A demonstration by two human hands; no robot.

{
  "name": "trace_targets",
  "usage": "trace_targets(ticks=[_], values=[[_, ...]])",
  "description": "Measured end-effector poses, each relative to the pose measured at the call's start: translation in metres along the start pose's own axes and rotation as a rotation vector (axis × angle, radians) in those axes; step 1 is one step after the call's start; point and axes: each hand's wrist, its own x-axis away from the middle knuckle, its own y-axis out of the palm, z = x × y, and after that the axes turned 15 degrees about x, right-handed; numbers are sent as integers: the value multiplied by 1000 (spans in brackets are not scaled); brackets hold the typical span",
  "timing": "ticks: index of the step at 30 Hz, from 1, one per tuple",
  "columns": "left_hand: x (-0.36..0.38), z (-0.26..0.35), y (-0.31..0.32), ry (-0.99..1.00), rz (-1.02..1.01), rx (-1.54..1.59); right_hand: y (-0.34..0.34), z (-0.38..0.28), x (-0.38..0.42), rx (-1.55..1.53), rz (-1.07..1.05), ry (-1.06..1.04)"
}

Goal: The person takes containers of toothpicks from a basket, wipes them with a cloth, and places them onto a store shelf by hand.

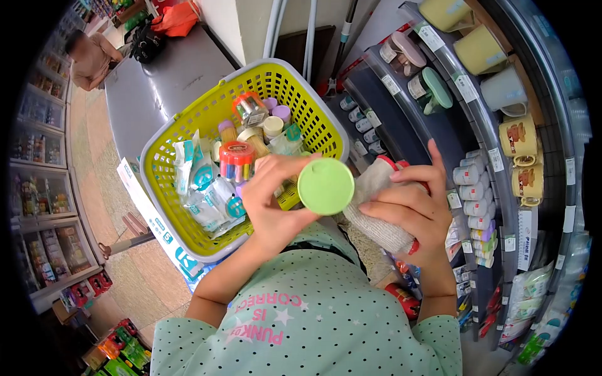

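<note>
Now, left hand (273,200): fingers curled round green-lidded container (325,186), at chest height beside yellow basket (313,125).
Right hand (411,210): clenched on grey cloth (376,207), pressed against container.
Hidden: container body, behind lid and cloth.

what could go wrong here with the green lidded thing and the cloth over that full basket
The left hand grips the green-lidded container from one side only while the right hand presses a grey cloth against it; a hard wipe might push it loose. It might then drop into the yellow basket and knock the small bottles packed there. The basket looks crowded, so items could topple.
</note>
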Motion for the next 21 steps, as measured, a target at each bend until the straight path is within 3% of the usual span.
trace_targets(ticks=[3,7,16,21], values=[[-2,7,6,-318,33,251,-8,-1,-1,84,75,106],[-8,14,9,-535,-66,321,-4,1,-7,113,178,180],[-13,22,9,-667,-63,588,17,-4,5,-36,157,54],[-18,14,8,-707,-64,573,21,0,6,-143,83,119]])
